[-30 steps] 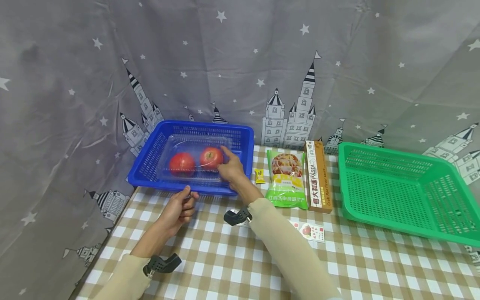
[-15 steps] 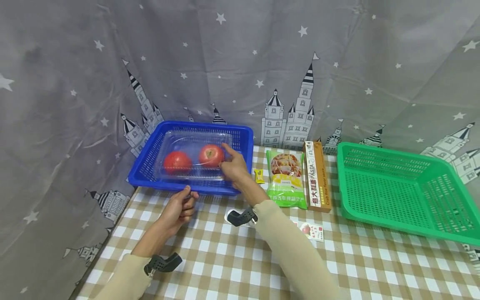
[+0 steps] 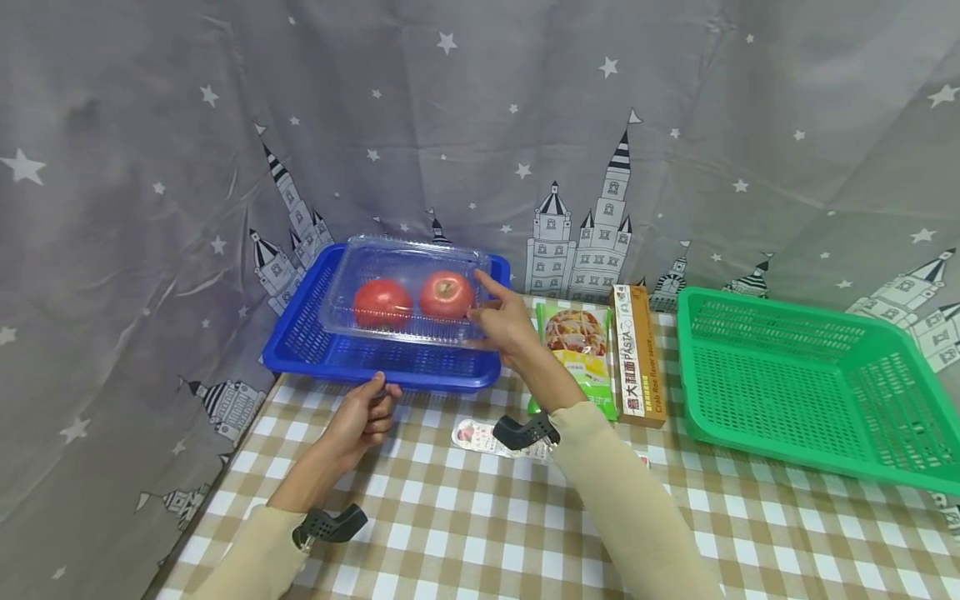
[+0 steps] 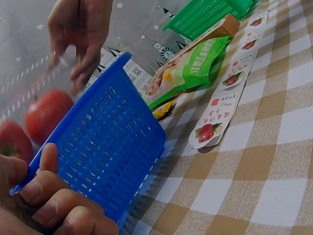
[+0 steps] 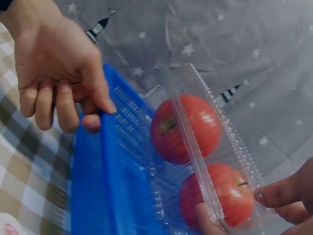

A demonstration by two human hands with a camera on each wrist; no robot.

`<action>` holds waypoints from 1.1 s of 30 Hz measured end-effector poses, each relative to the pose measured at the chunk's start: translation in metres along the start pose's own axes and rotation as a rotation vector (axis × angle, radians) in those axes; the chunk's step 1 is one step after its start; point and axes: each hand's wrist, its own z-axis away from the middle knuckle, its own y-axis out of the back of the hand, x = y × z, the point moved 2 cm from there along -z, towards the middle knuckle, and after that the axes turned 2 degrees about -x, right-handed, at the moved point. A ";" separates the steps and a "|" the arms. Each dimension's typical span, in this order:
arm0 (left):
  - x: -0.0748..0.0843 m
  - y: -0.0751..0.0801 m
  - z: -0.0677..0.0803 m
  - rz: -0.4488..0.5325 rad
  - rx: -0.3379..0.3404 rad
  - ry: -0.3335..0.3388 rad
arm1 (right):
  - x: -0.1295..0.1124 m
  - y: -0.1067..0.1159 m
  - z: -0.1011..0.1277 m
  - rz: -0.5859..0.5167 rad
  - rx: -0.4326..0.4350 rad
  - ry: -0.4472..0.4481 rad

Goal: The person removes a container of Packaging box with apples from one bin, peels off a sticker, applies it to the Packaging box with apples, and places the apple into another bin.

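Table: checked brown-and-white cloth, a grey star-and-castle curtain behind it.
Green basket: at 3 o'clock on the table, well apart from both hands.
Blue basket: at 10 o'clock, against the curtain; nothing else shows inside it.
Clear clamshell box: raised above the blue basket, level with its far rim, holding two tomatoes side by side.
Pasta box: at 1 o'clock, lying flat just beside the green noodle packet.
Sticker strip: flat on the cloth in front of the packet.
Right hand: pinches the clamshell's right end, thumb beneath and fingers on top, index finger raised.
Left hand: fingers curl round the blue basket's near rim at 6 o'clock, steadying it.
Step in hand: judging by the box's height, it is being lifted out of the blue basket.
Next move: likely clearing the right rim with the box kept level, since the tomatoes can roll and the thin plastic flexes.
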 end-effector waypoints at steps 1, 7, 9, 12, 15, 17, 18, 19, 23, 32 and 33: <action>0.000 0.000 0.000 -0.002 0.005 -0.001 | -0.003 0.003 0.004 -0.014 -0.007 -0.002; -0.001 -0.001 0.000 -0.014 0.005 0.001 | -0.014 0.025 0.026 -0.030 -0.017 0.004; -0.001 0.000 0.000 -0.009 0.003 0.002 | -0.015 0.032 0.032 -0.023 -0.019 0.005; 0.000 0.000 0.000 -0.003 0.005 -0.001 | -0.016 0.041 0.042 -0.013 -0.027 0.005; 0.000 0.001 -0.001 -0.011 0.011 -0.003 | -0.014 0.050 0.050 -0.004 -0.029 0.008; -0.001 0.001 -0.001 -0.022 0.011 -0.003 | -0.014 0.055 0.055 0.006 -0.023 0.012; -0.001 0.001 -0.001 -0.027 0.012 -0.003 | -0.013 0.058 0.057 0.017 -0.020 0.016; -0.001 0.001 -0.001 -0.030 0.012 0.000 | -0.013 0.060 0.060 0.028 -0.014 0.019; -0.001 0.001 -0.001 -0.028 0.023 0.008 | -0.010 0.070 0.071 0.060 -0.010 0.026; -0.001 0.001 -0.003 -0.025 0.037 0.006 | 0.002 0.088 0.099 0.093 -0.014 0.016; -0.001 0.001 -0.003 -0.025 0.037 0.006 | 0.003 0.090 0.102 0.097 -0.015 0.014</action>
